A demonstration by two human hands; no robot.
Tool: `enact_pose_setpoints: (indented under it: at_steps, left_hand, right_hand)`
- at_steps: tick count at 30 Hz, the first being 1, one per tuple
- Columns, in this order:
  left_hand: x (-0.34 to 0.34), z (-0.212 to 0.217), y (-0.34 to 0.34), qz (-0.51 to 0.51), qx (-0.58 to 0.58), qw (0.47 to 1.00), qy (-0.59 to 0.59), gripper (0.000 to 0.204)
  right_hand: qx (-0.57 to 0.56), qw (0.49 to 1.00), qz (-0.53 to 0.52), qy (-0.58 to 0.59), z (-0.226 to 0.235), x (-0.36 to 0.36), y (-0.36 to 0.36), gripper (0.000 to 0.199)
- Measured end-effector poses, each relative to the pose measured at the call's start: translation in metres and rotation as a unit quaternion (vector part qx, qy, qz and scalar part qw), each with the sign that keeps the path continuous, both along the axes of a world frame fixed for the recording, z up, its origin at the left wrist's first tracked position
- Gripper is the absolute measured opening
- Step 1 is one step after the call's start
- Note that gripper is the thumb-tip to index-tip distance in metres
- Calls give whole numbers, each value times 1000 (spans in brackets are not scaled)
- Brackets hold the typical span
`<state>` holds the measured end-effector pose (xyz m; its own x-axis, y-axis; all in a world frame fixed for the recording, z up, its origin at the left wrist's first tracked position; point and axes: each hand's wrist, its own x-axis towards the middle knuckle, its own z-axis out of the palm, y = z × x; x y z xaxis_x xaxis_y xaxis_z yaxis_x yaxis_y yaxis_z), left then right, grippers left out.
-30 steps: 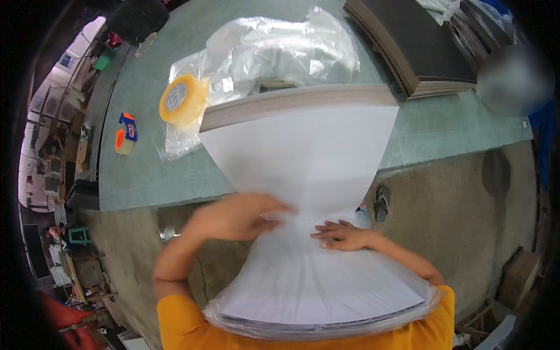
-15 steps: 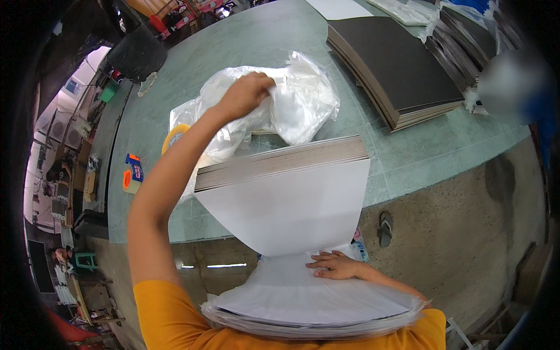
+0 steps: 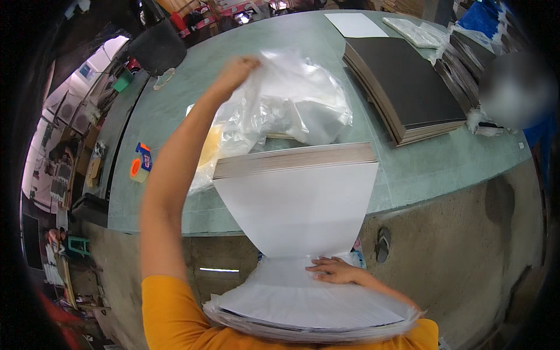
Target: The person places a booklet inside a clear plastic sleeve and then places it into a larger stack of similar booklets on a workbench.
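Observation:
My left hand (image 3: 240, 69) is raised over the far side of the table, its fingers closed on a crumpled clear plastic bag (image 3: 312, 87). Below the bag, a stack of white sheets or boards (image 3: 300, 204) leans against the table's near edge, its layered edges facing up. A second white stack (image 3: 309, 306), wrapped in thin clear plastic, lies against my body. My right hand (image 3: 334, 270) rests on that wrapped stack with fingers spread, close to where the two stacks meet. A yellow tape roll (image 3: 211, 146) shows partly through the plastic.
On the green table (image 3: 408, 181) stands a thick stack of black boards (image 3: 402, 81), with more plastic-wrapped stacks (image 3: 461, 64) beyond it. A blue and orange tape dispenser (image 3: 140, 163) lies at the left. One sandal (image 3: 382, 245) is on the concrete floor.
My left hand has moved left and away from me, drawing the plastic bag out with it. My right hand has stayed on the wrapped stack. The whole view has shifted slightly.

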<state>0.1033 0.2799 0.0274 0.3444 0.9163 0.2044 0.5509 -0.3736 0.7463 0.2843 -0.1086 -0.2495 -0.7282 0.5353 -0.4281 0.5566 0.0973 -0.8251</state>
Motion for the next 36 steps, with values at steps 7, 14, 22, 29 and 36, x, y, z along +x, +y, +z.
enact_pose_setpoints:
  at_steps: [7, 14, 22, 29, 36]
  left_hand:
    - [-30, 73, -47, 161, -51, 851, -497, 32]
    - [-89, -30, -276, -89, 340, 920, 172, 30]
    - [-45, -42, -303, -204, -227, 950, 65, 25]
    - [-35, -77, -267, 47, -138, 952, -269, 24]
    - [-34, -54, -276, 135, 118, 983, -47, 32]
  right_hand:
    - [-11, 1000, -7, -14, 4, 1, 1, 52]
    - [-62, 990, -39, 119, 37, 13, 19, 45]
    - [-260, 726, -313, 554, 162, -11, 71, 48]
    - [-198, 831, -211, 476, 168, 4, 68, 39]
    - [-94, 843, -393, 356, 177, 7, 66, 21]
